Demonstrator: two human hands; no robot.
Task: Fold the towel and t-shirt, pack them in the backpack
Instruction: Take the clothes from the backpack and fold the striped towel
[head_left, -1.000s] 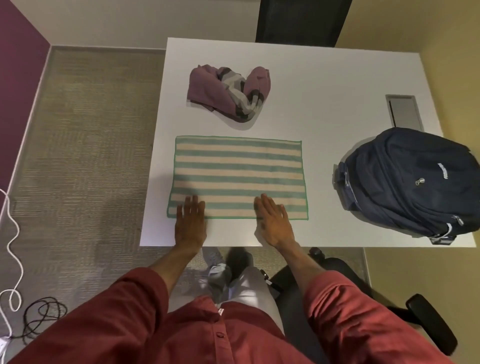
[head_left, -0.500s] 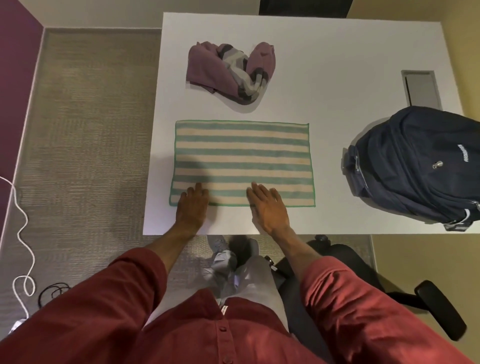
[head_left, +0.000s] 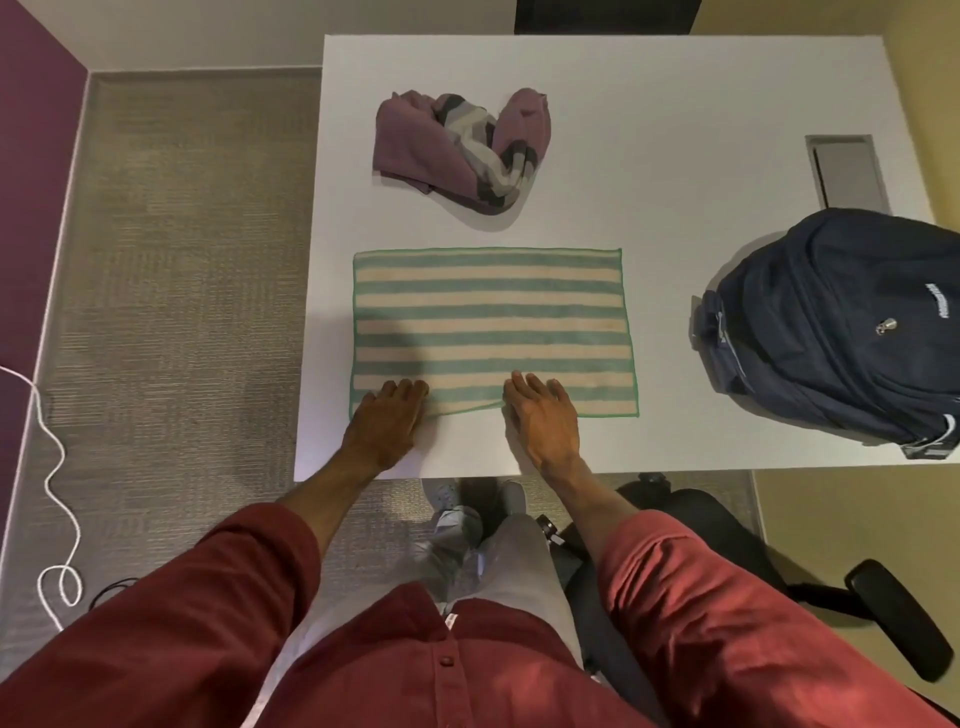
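Lying crosswise, the towel (head_left: 488, 317) was touched at its near hem by the right hand (head_left: 543, 415), flat, and the left hand (head_left: 387, 421), grip unclear.

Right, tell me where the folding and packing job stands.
Done: the towel lies spread flat on the table. In hand: the left hand curls its fingers at the towel's near edge and the right hand rests flat on it; no fold made yet. Left: the t-shirt sits crumpled beyond the towel, and the backpack at the right looks closed, holding neither.
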